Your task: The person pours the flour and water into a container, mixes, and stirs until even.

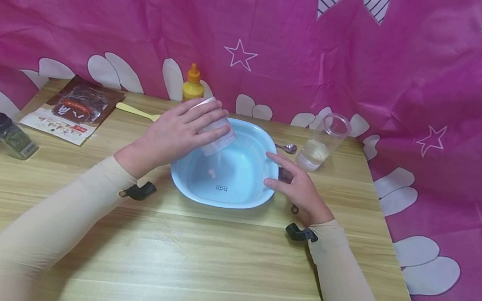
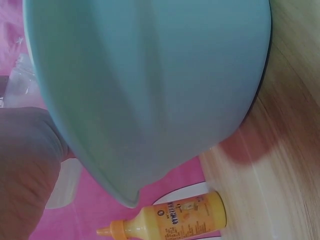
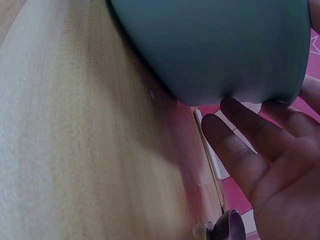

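A light blue plastic basin (image 1: pixel 232 197) stands on the table, with a few small pale bits inside it. Over its left side my left hand (image 1: pixel 182 129) holds a clear plastic cup (image 1: pixel 223 142) tipped mouth-down toward the basin. My right hand (image 1: pixel 295 184) holds the basin's right rim, with thumb and forefinger over the edge. The right wrist view shows other fingers (image 3: pixel 245 130) spread under the basin's outer wall. In the left wrist view the basin's side hides much of the scene.
Behind the basin stands a yellow squeeze bottle (image 1: pixel 192 89). A tall clear glass (image 1: pixel 321 146) with some liquid and a metal spoon (image 1: pixel 288 148) are at the right. Leftward lie a brown-and-white food packet (image 1: pixel 76 110), a black-capped spice jar (image 1: pixel 8 135) and a yellow-handled utensil (image 1: pixel 136 111).
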A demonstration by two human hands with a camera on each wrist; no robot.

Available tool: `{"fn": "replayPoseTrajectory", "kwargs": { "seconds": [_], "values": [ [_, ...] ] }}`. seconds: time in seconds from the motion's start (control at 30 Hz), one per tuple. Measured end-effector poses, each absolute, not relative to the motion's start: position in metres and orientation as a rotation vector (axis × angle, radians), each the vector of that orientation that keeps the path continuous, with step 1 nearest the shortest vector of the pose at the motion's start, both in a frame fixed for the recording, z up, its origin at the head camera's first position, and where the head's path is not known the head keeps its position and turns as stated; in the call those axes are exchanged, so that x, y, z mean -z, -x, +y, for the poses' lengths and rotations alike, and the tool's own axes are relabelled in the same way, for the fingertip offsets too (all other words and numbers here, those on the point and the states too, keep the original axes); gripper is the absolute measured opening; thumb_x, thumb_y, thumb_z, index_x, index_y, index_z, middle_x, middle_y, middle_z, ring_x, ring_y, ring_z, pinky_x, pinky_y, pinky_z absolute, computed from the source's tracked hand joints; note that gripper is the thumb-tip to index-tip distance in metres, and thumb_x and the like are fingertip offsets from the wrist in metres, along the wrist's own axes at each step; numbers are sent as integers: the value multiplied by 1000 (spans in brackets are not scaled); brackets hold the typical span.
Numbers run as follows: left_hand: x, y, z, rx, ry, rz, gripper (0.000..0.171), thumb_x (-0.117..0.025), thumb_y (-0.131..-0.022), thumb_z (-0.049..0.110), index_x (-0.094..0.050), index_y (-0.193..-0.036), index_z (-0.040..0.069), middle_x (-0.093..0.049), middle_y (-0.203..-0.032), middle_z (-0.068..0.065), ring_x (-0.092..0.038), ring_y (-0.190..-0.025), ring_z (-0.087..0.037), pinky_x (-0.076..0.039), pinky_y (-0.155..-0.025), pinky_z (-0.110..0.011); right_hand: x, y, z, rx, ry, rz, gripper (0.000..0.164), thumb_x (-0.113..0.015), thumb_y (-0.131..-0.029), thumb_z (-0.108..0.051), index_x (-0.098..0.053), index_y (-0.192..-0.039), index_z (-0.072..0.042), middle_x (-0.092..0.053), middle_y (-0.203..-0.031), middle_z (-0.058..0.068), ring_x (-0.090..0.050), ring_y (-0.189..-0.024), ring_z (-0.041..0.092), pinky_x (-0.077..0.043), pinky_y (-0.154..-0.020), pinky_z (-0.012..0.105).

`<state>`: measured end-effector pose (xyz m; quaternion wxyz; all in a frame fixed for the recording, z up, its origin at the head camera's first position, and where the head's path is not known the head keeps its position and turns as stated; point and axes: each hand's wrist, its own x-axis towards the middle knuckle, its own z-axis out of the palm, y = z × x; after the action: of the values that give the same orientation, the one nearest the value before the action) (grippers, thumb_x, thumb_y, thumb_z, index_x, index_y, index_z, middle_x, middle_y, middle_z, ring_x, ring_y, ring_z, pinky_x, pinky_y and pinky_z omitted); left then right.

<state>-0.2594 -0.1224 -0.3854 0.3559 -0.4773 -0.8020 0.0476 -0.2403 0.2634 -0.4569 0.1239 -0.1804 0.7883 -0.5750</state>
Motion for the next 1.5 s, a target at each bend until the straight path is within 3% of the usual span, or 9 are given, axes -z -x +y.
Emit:
{"fn": "replayPoseTrajectory", "kwargs": {
  "seconds": [0.37,0.53,0.67,0.93,1.27,1.5],
  "values": [
    [387,258,-122,-70,1218,-2092,76,-81,-91,-14,-56,-158,10,-55,-164,-19,-46,-156,-40,-32,-134,-53,457,240,263,1677,516,2303,69,-89,-98,-32,-60,-161,-33,-46,-172,-3,-64,-139,34,-59,-110,41],
    [389,259,-122,80,1154,-2146,71,-83,-91,-5,-59,-156,10,-58,-160,-19,-48,-153,-41,-38,-130,-54,457,239,263,1683,506,2307,70,-90,-97,-35,-61,-161,-34,-46,-172,-4,-64,-140,34,-59,-111,43],
    [393,259,-124,235,1090,-2172,73,-91,-86,4,-60,-152,9,-60,-157,-19,-50,-150,-42,-40,-129,-56,457,239,263,1682,504,2306,71,-90,-97,-37,-60,-161,-36,-46,-172,-4,-64,-140,34,-59,-111,43],
    [399,260,-132,418,970,-2181,80,-96,-78,8,-60,-149,6,-62,-152,-20,-54,-144,-44,-47,-121,-61,457,240,263,1693,519,2289,70,-88,-99,-32,-59,-163,-32,-45,-173,-2,-63,-140,34,-59,-111,40],
    [402,258,-146,658,807,-2274,89,-98,-74,15,-58,-153,2,-61,-153,-21,-54,-141,-46,-43,-122,-63,458,241,263,1675,517,2306,69,-88,-100,-31,-60,-162,-34,-45,-173,-3,-64,-140,33,-59,-111,41],
    [404,260,-160,849,625,-2359,90,-102,-74,20,-59,-152,5,-65,-147,-18,-56,-135,-41,-49,-109,-63,458,241,263,1677,538,2307,68,-87,-100,-30,-60,-162,-32,-46,-172,-1,-64,-139,34,-59,-111,40]
  ]
}}
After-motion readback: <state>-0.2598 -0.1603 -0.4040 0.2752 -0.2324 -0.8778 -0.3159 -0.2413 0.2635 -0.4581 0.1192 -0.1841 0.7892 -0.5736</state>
